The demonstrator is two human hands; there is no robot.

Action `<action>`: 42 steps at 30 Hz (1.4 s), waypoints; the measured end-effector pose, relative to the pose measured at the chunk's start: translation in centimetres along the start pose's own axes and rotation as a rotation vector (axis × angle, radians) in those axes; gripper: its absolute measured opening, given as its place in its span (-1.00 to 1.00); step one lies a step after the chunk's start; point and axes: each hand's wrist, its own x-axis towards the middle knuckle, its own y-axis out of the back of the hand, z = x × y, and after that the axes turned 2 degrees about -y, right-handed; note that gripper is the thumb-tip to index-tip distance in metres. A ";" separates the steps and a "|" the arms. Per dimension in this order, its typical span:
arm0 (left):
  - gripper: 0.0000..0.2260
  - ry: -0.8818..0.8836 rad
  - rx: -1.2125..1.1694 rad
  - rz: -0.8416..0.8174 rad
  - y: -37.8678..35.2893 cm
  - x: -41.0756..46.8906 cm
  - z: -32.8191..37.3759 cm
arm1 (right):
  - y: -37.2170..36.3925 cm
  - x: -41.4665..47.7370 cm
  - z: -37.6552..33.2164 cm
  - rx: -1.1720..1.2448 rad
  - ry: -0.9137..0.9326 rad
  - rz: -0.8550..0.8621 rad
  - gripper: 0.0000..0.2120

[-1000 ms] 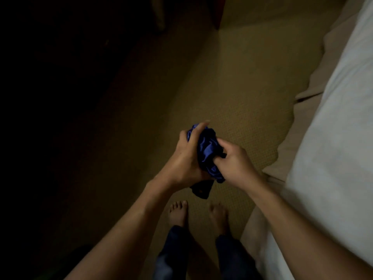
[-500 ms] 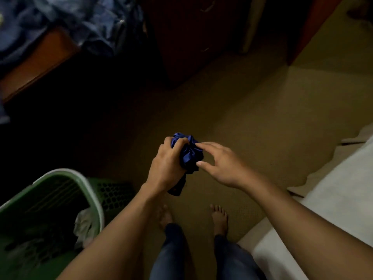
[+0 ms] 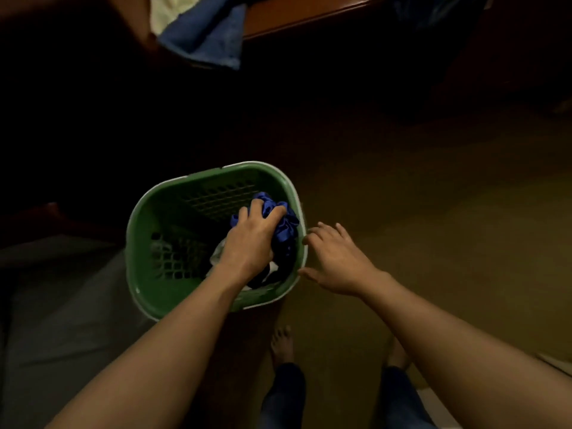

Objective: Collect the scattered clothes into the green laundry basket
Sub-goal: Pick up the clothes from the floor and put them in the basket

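Observation:
The green laundry basket point(image 3: 161, 209) stands on the carpet in front of my feet, its mesh walls visible inside. My left hand point(image 3: 250, 239) is over the basket's right half, shut on a crumpled shiny blue garment point(image 3: 286, 230). A pale cloth point(image 3: 218, 257) lies inside the basket under my wrist. My right hand point(image 3: 337, 258) hovers just outside the basket's right rim, fingers spread, holding nothing.
A blue towel point(image 3: 207, 35) and a pale cloth point(image 3: 168, 12) hang over a wooden furniture edge point(image 3: 303, 17) at the top. A grey bed surface point(image 3: 62, 320) lies at the lower left. Brown carpet point(image 3: 433, 227) stretches to the right. My bare feet point(image 3: 281, 342) stand below the basket.
The view swung left until the basket came under my hands. My right hand let go of the blue garment. My left hand carried it over the basket.

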 end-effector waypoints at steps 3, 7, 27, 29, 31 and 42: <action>-0.31 0.041 0.014 -0.059 -1.4 -1.8 -6.3 | -2.7 4.4 -3.5 -0.212 0.175 -0.083 -0.30; -0.31 0.017 0.009 -0.151 -3.0 -3.0 -11.3 | -6.5 7.1 -3.8 -0.611 0.248 -0.409 -0.22; -0.09 0.213 -0.047 -0.413 -8.7 1.2 -14.9 | -6.8 8.8 -2.9 -0.709 0.370 -0.509 -0.26; -0.11 0.211 -0.060 -0.403 -8.7 1.2 -15.0 | -6.8 8.9 -2.8 -0.702 0.371 -0.516 -0.26; -0.13 0.214 -0.068 -0.407 -8.5 1.1 -15.2 | -6.8 9.0 -2.9 -0.704 0.366 -0.535 -0.25; -0.27 0.275 -0.282 -0.254 -8.4 -1.6 -17.6 | -5.9 9.4 -3.4 -0.605 0.293 -0.599 -0.30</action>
